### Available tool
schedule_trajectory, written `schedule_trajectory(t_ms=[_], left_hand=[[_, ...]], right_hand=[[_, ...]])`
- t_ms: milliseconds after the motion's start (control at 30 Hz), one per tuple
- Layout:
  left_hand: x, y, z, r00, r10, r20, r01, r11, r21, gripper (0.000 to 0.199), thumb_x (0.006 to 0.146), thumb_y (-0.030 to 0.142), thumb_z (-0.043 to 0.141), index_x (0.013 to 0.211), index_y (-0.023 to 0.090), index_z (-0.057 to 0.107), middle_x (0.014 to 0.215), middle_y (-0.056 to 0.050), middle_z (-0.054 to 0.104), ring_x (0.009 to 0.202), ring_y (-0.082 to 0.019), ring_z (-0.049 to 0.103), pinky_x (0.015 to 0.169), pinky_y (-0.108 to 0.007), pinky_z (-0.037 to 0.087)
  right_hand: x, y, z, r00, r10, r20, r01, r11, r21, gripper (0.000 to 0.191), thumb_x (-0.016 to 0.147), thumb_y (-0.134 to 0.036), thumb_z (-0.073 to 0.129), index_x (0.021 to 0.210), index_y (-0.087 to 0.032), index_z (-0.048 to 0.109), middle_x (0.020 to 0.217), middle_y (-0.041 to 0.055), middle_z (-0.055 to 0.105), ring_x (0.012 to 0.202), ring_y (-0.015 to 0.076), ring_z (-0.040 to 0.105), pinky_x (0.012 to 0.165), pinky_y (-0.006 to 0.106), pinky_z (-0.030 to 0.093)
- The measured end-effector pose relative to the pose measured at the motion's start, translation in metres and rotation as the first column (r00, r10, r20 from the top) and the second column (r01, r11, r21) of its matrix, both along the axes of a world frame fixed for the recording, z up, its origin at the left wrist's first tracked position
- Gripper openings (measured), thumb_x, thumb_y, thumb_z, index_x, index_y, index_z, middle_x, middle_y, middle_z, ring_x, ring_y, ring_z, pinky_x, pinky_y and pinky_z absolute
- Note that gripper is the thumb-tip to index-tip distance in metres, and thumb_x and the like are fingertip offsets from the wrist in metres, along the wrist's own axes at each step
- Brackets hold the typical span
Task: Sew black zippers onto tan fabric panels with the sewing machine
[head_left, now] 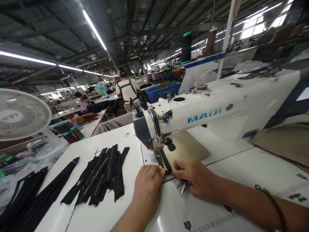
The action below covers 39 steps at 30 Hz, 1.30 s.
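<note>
A black zipper (165,163) with gold-coloured teeth lies under the presser foot (158,150) of a white sewing machine (205,111). My left hand (149,180) pinches the near end of this zipper at its left side. At the opposite edge, the thumb and finger of my right hand (199,177) are closed on the zipper's tape. Pointed metal blades (182,187), which look like thread snips, stick out beneath my right palm; their grip is hidden. To the left, a pile of black zippers (98,177) is spread on the white tabletop (135,206).
More black strips (55,183) lie at the table's left edge, near a white fan (21,114). A brown sheet (189,146) lies under the machine arm, and brown material (282,141) at the right. Beyond stand a blue crate (161,93) and a person in an apron (127,90).
</note>
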<state>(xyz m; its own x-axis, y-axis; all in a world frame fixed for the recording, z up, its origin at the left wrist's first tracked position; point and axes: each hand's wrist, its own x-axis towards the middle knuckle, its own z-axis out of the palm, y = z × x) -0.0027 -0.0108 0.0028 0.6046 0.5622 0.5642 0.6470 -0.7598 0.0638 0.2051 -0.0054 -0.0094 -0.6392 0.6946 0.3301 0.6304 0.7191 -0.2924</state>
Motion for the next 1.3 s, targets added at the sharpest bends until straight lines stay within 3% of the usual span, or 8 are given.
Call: schedule_trajectory(t_ms=[267, 400, 500, 600, 767, 900, 1033, 1300], left_hand=[[0.000, 0.000, 0.004, 0.991, -0.016, -0.132, 0.006, 0.997, -0.074, 0.024, 0.093, 0.015, 0.044, 0.113, 0.016, 0.057, 0.096, -0.010, 0.063, 0.086, -0.026, 0.057, 0.068, -0.040, 0.049], [0.005, -0.002, 0.010, 0.971, 0.005, -0.239, -0.022, 0.997, -0.069, 0.022, 0.089, 0.011, 0.049, 0.109, 0.012, 0.058, 0.090, -0.010, 0.061, 0.085, -0.026, 0.055, 0.068, -0.041, 0.049], [0.006, -0.005, 0.012, 0.963, 0.036, -0.266, -0.062, 0.994, -0.091, 0.022, 0.087, 0.011, 0.051, 0.107, 0.014, 0.058, 0.088, -0.009, 0.061, 0.084, -0.025, 0.055, 0.069, -0.040, 0.050], [0.004, -0.010, 0.010, 0.972, 0.045, -0.232, -0.071, 0.992, -0.106, 0.024, 0.087, 0.011, 0.050, 0.109, 0.015, 0.058, 0.093, -0.009, 0.063, 0.088, -0.025, 0.056, 0.072, -0.040, 0.051], [0.002, -0.018, 0.001, 0.992, 0.090, -0.089, -0.098, 0.991, -0.088, 0.021, 0.088, 0.008, 0.051, 0.104, 0.016, 0.060, 0.106, -0.009, 0.064, 0.098, -0.023, 0.058, 0.081, -0.038, 0.052], [0.006, -0.024, 0.001, 0.974, 0.165, -0.154, -0.175, 0.983, -0.060, 0.020, 0.087, 0.008, 0.052, 0.105, 0.014, 0.060, 0.107, -0.010, 0.063, 0.097, -0.026, 0.058, 0.077, -0.041, 0.052], [0.008, -0.024, 0.005, 0.968, 0.166, -0.189, -0.184, 0.979, -0.084, 0.018, 0.087, 0.007, 0.053, 0.101, 0.014, 0.060, 0.100, -0.009, 0.064, 0.093, -0.026, 0.058, 0.077, -0.042, 0.050], [0.008, -0.004, 0.003, 0.972, 0.167, -0.168, -0.181, 0.981, -0.068, 0.015, 0.090, 0.010, 0.047, 0.098, 0.015, 0.059, 0.091, -0.008, 0.062, 0.090, -0.024, 0.057, 0.078, -0.041, 0.048]], right_hand=[[0.001, 0.001, 0.003, 1.000, -0.004, -0.005, 0.004, 1.000, 0.001, 0.025, 0.061, -0.005, 0.051, 0.080, -0.017, 0.062, 0.082, 0.0031, 0.054, 0.064, 0.0144, 0.051, 0.054, 0.026, 0.033], [0.003, 0.002, 0.002, 0.976, 0.019, -0.216, -0.021, 1.000, -0.009, 0.014, 0.073, -0.009, 0.050, 0.074, -0.018, 0.062, 0.080, 0.0033, 0.056, 0.062, 0.0129, 0.053, 0.056, 0.025, 0.039], [0.001, 0.004, -0.002, 0.933, 0.040, -0.358, -0.024, 0.999, 0.047, 0.021, 0.087, -0.016, 0.044, 0.087, -0.016, 0.065, 0.095, 0.0088, 0.062, 0.079, 0.0158, 0.061, 0.070, 0.026, 0.048], [-0.005, 0.004, -0.008, 0.954, 0.064, -0.293, -0.040, 0.995, 0.086, 0.026, 0.091, -0.017, 0.042, 0.102, -0.015, 0.066, 0.112, 0.0119, 0.064, 0.093, 0.0202, 0.064, 0.081, 0.031, 0.052], [-0.015, 0.000, -0.012, 0.975, 0.006, -0.222, 0.017, 0.995, 0.103, 0.025, 0.088, -0.011, 0.045, 0.091, -0.014, 0.069, 0.106, 0.0106, 0.067, 0.092, 0.0210, 0.066, 0.084, 0.032, 0.053], [-0.019, -0.001, -0.011, 0.978, -0.050, -0.202, 0.072, 0.992, 0.107, 0.025, 0.088, -0.009, 0.045, 0.085, -0.015, 0.069, 0.106, 0.0103, 0.068, 0.091, 0.0207, 0.066, 0.086, 0.031, 0.052], [-0.019, -0.001, -0.009, 0.983, -0.055, -0.176, 0.070, 0.994, 0.085, 0.025, 0.088, -0.010, 0.045, 0.081, -0.015, 0.068, 0.105, 0.0091, 0.068, 0.091, 0.0203, 0.066, 0.087, 0.032, 0.051], [-0.018, 0.020, -0.005, 0.989, -0.060, -0.138, 0.068, 0.996, 0.055, 0.023, 0.084, -0.006, 0.045, 0.077, -0.016, 0.065, 0.096, 0.0066, 0.069, 0.089, 0.0206, 0.066, 0.079, 0.029, 0.052]])
